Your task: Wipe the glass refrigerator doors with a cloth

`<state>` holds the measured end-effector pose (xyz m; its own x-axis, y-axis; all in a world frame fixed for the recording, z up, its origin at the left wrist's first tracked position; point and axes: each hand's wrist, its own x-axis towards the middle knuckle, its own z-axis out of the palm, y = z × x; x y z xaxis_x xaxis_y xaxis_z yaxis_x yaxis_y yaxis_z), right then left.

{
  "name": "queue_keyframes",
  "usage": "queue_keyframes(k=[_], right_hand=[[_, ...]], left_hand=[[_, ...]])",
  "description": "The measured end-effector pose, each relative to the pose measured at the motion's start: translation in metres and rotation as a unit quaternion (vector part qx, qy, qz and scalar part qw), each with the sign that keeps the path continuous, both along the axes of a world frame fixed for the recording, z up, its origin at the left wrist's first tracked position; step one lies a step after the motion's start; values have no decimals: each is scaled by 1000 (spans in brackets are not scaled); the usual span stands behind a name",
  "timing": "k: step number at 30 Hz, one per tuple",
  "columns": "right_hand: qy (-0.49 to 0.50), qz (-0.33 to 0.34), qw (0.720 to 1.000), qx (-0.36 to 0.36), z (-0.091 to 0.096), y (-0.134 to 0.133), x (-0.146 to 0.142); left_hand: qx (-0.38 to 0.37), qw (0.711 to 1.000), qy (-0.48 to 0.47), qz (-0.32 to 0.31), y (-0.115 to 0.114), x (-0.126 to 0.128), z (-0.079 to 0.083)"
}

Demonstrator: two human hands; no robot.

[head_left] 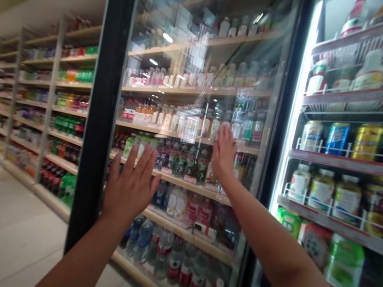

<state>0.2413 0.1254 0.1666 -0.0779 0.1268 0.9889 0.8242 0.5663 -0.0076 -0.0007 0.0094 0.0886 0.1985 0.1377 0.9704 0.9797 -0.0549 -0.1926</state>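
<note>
A tall glass cooler door (pixel 210 34) with a black frame stands swung open in front of me. My left hand (pixel 134 180) is raised at the left part of the pane, palm toward the glass, fingers stretched out and nothing in it. Higher and farther right, my right hand (pixel 225 151) is also up at the glass with its fingers extended and its palm turned away from me. Whether either palm presses on the pane or is just short of it, I cannot tell. Shelves of bottles (pixel 181 161) show through the glass behind both hands.
On the right, the lit cooler (pixel 294 131) holds cans (pixel 337 138), jars (pixel 322 187) and a green pouch (pixel 344 264) on wire-fronted shelves. Store shelving (pixel 52 91) with drinks runs along the left. Pale tiles cover the floor (pixel 0 209). Ceiling lights reflect in the pane.
</note>
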Motion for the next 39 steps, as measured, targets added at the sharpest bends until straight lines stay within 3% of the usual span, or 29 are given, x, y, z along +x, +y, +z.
queue_keyframes(k=[3,5,7,9,12,14,16,19,21,22,24,26,28,30,32,34,37,39], right_hand=[[-216,15,976,7,-59,-30,-25],[-281,30,959,-7,-86,-31,-9],[-202,29,978,-41,-94,-16,29],[-14,17,997,-77,-90,7,74],[175,1,980,-90,-90,31,111],[196,-1,977,-84,-104,28,100],[143,17,987,-77,-126,13,68],[-100,67,990,-76,-151,-13,26],[-161,82,981,-73,-152,-18,22],[-128,79,986,-70,-148,-16,26],[28,54,996,-65,-141,-7,40],[156,29,985,-63,-142,-2,47],[131,35,989,-59,-152,-5,41],[-28,69,995,-62,-163,-14,28],[-146,95,983,-64,-168,-21,19],[-87,87,990,-61,-165,-21,16],[129,41,990,-47,-163,-15,16],[85,40,994,-48,-171,-14,11]], left_hand=[[-3,1000,-1,2,1,-1,0],[-6,1000,-1,3,1,-1,0],[-9,1000,2,3,1,-2,-1],[-9,1000,4,3,2,-2,-1],[-8,1000,-2,0,2,-1,-1],[-9,1000,-6,-3,1,-1,-1],[-11,1000,-10,-3,1,0,-1],[-12,1000,-11,7,0,0,-1],[-9,1000,-7,15,0,0,-1],[-8,1000,-4,19,0,0,-1],[-8,1000,-2,28,-1,0,-2],[-10,999,0,35,-2,1,-2],[-10,999,1,35,-3,1,-2],[-9,999,4,34,-3,1,-2],[-8,999,6,31,-3,1,-1],[-10,1000,4,28,-3,1,-1],[-9,999,0,32,-3,1,-2],[-13,999,-4,39,-3,2,-2]])
